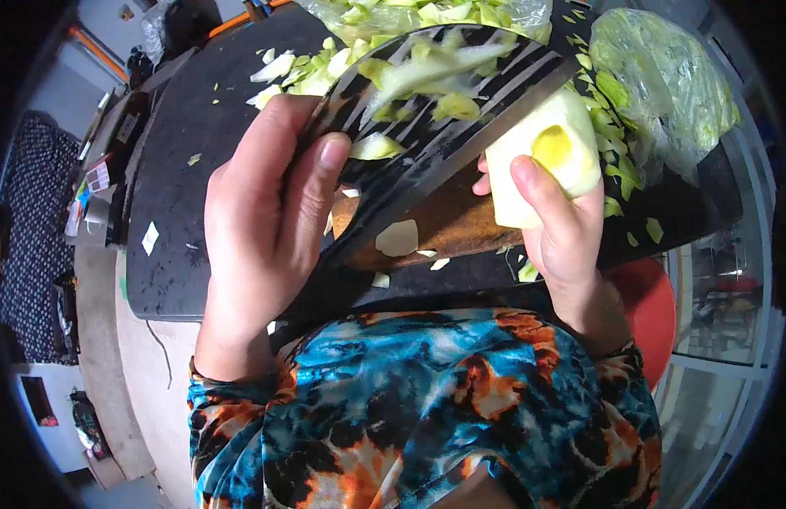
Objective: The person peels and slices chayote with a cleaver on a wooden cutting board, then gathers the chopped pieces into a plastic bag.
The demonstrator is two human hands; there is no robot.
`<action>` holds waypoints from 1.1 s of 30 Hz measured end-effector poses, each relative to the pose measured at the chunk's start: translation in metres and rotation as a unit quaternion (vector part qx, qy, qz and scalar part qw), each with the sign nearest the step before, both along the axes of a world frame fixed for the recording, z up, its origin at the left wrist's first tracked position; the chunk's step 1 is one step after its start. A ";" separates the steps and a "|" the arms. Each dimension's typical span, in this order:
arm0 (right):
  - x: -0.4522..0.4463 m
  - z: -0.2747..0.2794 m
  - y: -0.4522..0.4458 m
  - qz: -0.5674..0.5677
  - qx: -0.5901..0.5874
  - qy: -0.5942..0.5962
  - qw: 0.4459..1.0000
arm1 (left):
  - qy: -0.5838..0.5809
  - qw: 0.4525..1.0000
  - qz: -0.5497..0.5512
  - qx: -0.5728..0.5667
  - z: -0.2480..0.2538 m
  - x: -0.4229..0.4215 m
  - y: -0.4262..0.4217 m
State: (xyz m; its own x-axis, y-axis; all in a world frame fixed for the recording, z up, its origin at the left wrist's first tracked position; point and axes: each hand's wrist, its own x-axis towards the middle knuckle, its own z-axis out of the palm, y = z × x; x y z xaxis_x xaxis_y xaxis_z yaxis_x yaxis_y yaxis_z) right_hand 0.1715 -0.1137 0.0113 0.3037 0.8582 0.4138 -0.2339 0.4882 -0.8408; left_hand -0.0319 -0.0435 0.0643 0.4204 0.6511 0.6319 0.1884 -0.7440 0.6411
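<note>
On the left, my left hand (262,204) is closed on a broad, dark cleaver (410,140), thumb and fingers at the left edge of its blade. Pale green slices and bits cling to the blade's face. My right hand (567,229) grips a peeled, pale green vegetable chunk (529,182) with a yellow-green patch, its thumb on the near side. The cleaver's bright edge passes just in front of the chunk's upper left; whether they touch I cannot tell. A wooden board (452,216) lies below, partly hidden by the blade, with a pale flat piece (397,238) on it.
The black table (177,170) carries scattered green peelings (304,76). A plastic bag with cut pieces (410,15) stands at the back, and another bag of greens (664,85) at the right. A red stool (652,314) is beside the table at the lower right.
</note>
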 end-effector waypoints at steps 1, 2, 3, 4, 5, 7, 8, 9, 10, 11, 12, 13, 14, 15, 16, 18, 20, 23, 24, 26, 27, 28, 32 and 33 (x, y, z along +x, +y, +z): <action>0.001 0.000 -0.001 -0.009 -0.001 -0.019 1.000 | 0.011 1.000 0.006 -0.005 0.002 0.000 -0.001; 0.000 0.000 -0.001 -0.023 0.005 -0.032 0.999 | 0.015 1.000 0.007 -0.009 0.002 0.000 -0.001; -0.001 -0.001 -0.001 -0.037 0.012 -0.044 0.998 | 0.019 1.000 0.009 -0.013 0.002 0.000 -0.001; -0.002 -0.001 -0.001 -0.051 0.018 -0.056 0.997 | 0.016 1.000 0.007 -0.016 0.001 0.000 -0.001; -0.003 -0.001 -0.002 -0.051 0.008 -0.057 0.997 | 0.023 1.000 0.008 -0.017 0.001 0.000 0.000; -0.004 0.001 -0.003 -0.049 -0.010 -0.060 0.997 | 0.044 0.999 0.014 -0.016 -0.001 -0.002 0.000; -0.003 0.001 -0.004 -0.050 -0.015 -0.081 0.995 | 0.050 0.999 0.015 -0.017 -0.002 -0.002 0.001; 0.000 0.002 -0.005 -0.051 -0.020 -0.103 0.993 | 0.056 0.998 0.015 -0.017 -0.002 -0.003 0.001; 0.000 0.001 -0.005 -0.044 -0.021 -0.109 0.993 | 0.054 0.998 0.010 -0.019 -0.001 -0.004 0.001; 0.001 0.001 -0.005 -0.038 -0.022 -0.114 0.993 | 0.050 0.998 0.007 -0.024 -0.002 -0.004 0.001; 0.001 0.001 -0.005 -0.026 -0.017 -0.103 0.994 | 0.046 0.999 0.004 -0.028 -0.002 -0.005 0.001; 0.001 0.001 -0.005 -0.015 -0.012 -0.093 0.996 | 0.040 0.999 0.002 -0.033 -0.003 -0.005 0.001; 0.002 0.001 -0.005 -0.003 -0.020 -0.097 0.995 | 0.039 0.999 -0.001 -0.038 -0.003 -0.005 0.001; 0.004 0.002 -0.004 0.009 -0.028 -0.103 0.994 | 0.037 0.998 -0.004 -0.043 -0.003 -0.005 0.001; 0.004 0.003 -0.004 0.022 -0.034 -0.108 0.993 | 0.040 0.998 -0.009 -0.048 -0.004 -0.006 0.002; 0.002 0.003 -0.006 0.030 -0.048 -0.072 0.996 | 0.043 0.998 -0.016 -0.048 -0.006 -0.007 0.003; -0.002 0.004 -0.008 0.050 -0.054 -0.015 0.997 | 0.045 0.998 -0.016 -0.049 -0.010 -0.009 0.001; -0.005 0.005 -0.009 0.082 -0.050 0.054 0.994 | 0.038 0.997 -0.004 -0.067 -0.012 -0.009 -0.005; -0.003 0.002 -0.008 0.082 -0.050 0.045 0.994 | 0.033 0.997 -0.005 -0.066 -0.013 -0.009 -0.005; -0.002 0.001 -0.007 0.063 -0.053 0.014 0.997 | 0.025 0.999 -0.022 -0.041 -0.017 -0.009 -0.001; -0.003 0.002 -0.008 0.045 -0.055 -0.006 0.997 | 0.025 0.999 -0.027 -0.030 -0.017 -0.010 0.000; -0.004 0.003 -0.009 0.026 -0.058 -0.026 0.998 | 0.034 0.999 -0.028 -0.022 -0.015 -0.011 0.000; 0.002 0.008 -0.010 0.054 -0.081 -0.066 0.993 | 0.062 0.998 0.000 -0.009 -0.008 -0.013 -0.002; 0.006 0.010 -0.011 0.069 -0.103 -0.083 0.989 | 0.072 0.997 0.007 -0.006 -0.006 -0.013 -0.003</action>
State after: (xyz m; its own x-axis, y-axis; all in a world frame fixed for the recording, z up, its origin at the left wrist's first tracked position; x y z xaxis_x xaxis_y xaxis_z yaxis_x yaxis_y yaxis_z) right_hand 0.1773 -0.1247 0.0213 0.1207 0.9579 0.2605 -0.1360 0.2759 -0.9515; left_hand -0.0449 -0.0460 0.0584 0.4973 0.6645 0.5578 0.2904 -0.7334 0.6147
